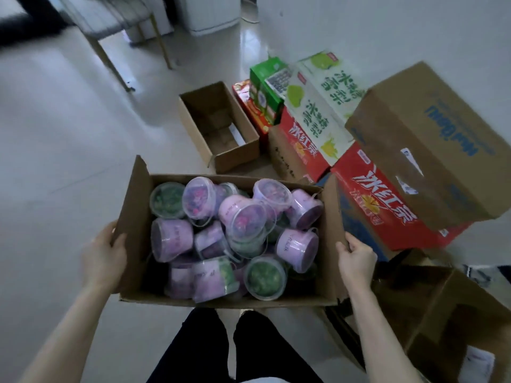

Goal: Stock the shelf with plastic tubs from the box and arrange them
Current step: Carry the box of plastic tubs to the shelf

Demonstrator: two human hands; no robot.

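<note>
L hand (103, 252) is curled round the left flap of the box (134, 217), thumb inside. Purple & green tubs (171, 239) are piled loose in it; the box is prob. held off the floor. R hand (355, 258) is clamped on the right flap. Drink cartons (384, 205) are stacked just beyond.

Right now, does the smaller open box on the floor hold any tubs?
No, the smaller open box shows only bare cardboard inside.

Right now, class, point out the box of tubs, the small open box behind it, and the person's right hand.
box of tubs (135, 205), head view, on its left flap.
small open box (237, 156), head view, on its near outer wall.
right hand (355, 261), head view, on the back of the hand.
</note>
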